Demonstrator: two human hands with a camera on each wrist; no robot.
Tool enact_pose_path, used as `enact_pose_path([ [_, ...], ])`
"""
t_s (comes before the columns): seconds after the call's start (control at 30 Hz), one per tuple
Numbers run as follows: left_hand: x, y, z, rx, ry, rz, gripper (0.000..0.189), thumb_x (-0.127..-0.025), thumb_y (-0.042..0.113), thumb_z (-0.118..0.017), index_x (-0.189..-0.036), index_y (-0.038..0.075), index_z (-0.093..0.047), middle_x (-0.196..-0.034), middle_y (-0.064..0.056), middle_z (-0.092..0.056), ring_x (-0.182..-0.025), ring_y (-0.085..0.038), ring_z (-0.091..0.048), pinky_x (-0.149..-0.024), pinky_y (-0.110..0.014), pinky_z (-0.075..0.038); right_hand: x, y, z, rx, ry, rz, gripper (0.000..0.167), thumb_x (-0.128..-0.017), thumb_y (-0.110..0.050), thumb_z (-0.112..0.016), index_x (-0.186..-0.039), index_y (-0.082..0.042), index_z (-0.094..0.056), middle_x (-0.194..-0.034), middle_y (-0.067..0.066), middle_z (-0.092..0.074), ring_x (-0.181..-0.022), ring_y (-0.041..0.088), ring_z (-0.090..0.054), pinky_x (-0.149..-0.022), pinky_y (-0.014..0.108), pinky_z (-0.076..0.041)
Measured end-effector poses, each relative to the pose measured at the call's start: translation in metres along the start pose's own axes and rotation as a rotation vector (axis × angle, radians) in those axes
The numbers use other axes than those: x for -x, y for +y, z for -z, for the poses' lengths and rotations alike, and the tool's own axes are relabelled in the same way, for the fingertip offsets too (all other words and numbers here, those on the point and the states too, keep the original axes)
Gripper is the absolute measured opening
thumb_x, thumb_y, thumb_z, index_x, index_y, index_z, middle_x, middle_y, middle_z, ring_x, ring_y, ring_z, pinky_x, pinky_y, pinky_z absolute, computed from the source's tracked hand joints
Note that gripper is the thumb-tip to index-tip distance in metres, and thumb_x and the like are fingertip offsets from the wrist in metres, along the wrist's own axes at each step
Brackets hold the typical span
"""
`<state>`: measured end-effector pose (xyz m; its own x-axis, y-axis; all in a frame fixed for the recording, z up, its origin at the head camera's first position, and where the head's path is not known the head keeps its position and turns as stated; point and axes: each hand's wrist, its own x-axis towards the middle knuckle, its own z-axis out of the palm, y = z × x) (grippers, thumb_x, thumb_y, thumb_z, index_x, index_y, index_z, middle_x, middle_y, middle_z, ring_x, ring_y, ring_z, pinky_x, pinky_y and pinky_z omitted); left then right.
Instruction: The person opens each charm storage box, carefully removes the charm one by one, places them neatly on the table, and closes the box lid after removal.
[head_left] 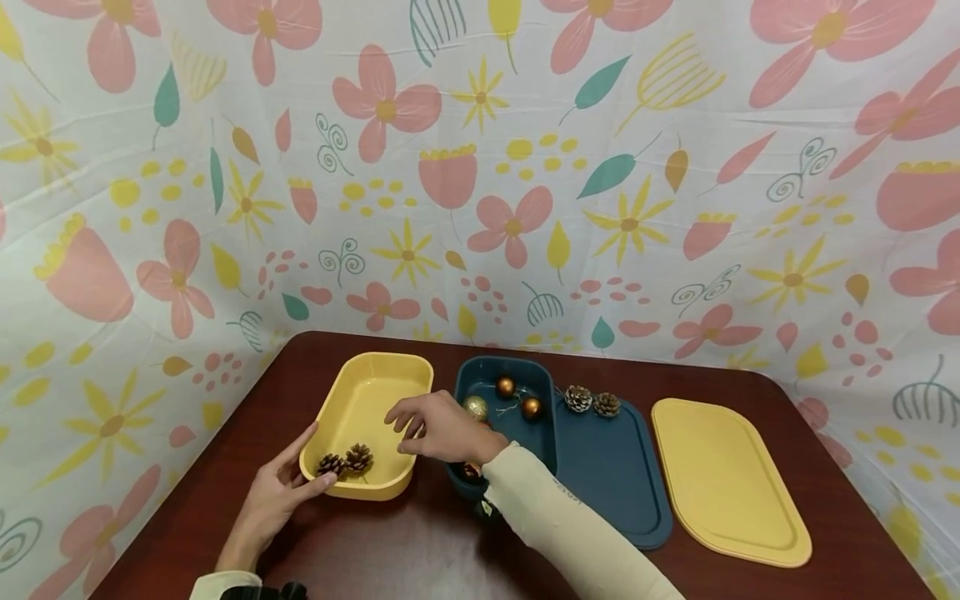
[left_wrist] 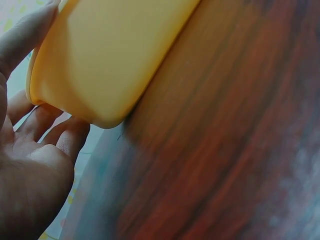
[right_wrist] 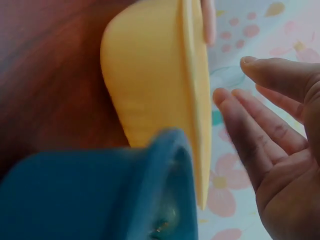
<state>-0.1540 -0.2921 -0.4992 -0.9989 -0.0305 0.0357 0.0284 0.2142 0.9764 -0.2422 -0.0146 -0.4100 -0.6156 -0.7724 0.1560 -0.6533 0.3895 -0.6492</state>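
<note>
A yellow box [head_left: 374, 492] stands on the left side of the table with two brown pine cones [head_left: 359, 457] inside, at its near end. My left hand [head_left: 272, 492] grips the box's near left corner, thumb at the near rim and fingers along the side wall. Over the box's right half hovers my right hand [head_left: 438, 425], fingers loosely bent and nothing between them. In the right wrist view the thumb and fingertips [right_wrist: 220, 96] are apart. Beside it, a dark blue box [head_left: 553, 421] contains copper-coloured balls [head_left: 506, 386] and a glittery gold ball [head_left: 476, 407]; my right forearm hides part of it.
A dark blue lid [head_left: 611, 475] lies right of the blue box, with two pale-tipped pine cones [head_left: 592, 401] at its far edge. Farther right lies a yellow lid [head_left: 731, 479]. A flowered cloth [head_left: 480, 208] hangs behind the dark wooden table [head_left: 420, 550].
</note>
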Motion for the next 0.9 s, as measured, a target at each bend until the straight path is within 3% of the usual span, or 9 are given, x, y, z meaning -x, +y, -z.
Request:
enact_pose_path([
  [0.13, 0.0, 0.002, 0.001, -0.014, -0.001, -0.01, 0.084, -0.09, 0.014, -0.076, -0.16, 0.019, -0.031, -0.166, -0.017, -0.025, -0.12, 0.025, -0.042, -0.093, -0.003, -0.043, -0.003, -0.004, -0.008, 0.028, -0.019, 0.006, 0.032, -0.089, -0.011, -0.075, -0.121, -0.011, -0.071, -0.11, 0.009, -0.075, -0.086, 0.004, -0.072, -0.08, 0.023, -0.06],
  [0.43, 0.002, 0.0, 0.0, 0.003, -0.006, -0.005, 0.084, -0.09, 0.012, -0.076, -0.16, 0.017, -0.03, -0.166, -0.019, -0.024, -0.12, 0.025, -0.042, -0.093, -0.004, -0.046, -0.014, -0.006, -0.024, 0.072, -0.063, -0.028, 0.031, -0.087, -0.009, -0.077, -0.118, -0.008, -0.072, -0.115, 0.008, -0.075, -0.088, 0.005, -0.072, -0.074, 0.009, -0.053],
  [0.9, 0.001, 0.0, -0.001, -0.021, 0.003, 0.008, 0.083, -0.09, 0.014, -0.075, -0.16, 0.019, -0.031, -0.166, -0.016, -0.024, -0.119, 0.026, -0.041, -0.092, -0.004, -0.045, -0.037, -0.015, -0.04, 0.208, -0.126, -0.035, 0.036, -0.085, -0.011, -0.08, -0.119, -0.011, -0.071, -0.117, 0.003, -0.073, -0.09, 0.009, -0.073, -0.071, 0.01, -0.051],
])
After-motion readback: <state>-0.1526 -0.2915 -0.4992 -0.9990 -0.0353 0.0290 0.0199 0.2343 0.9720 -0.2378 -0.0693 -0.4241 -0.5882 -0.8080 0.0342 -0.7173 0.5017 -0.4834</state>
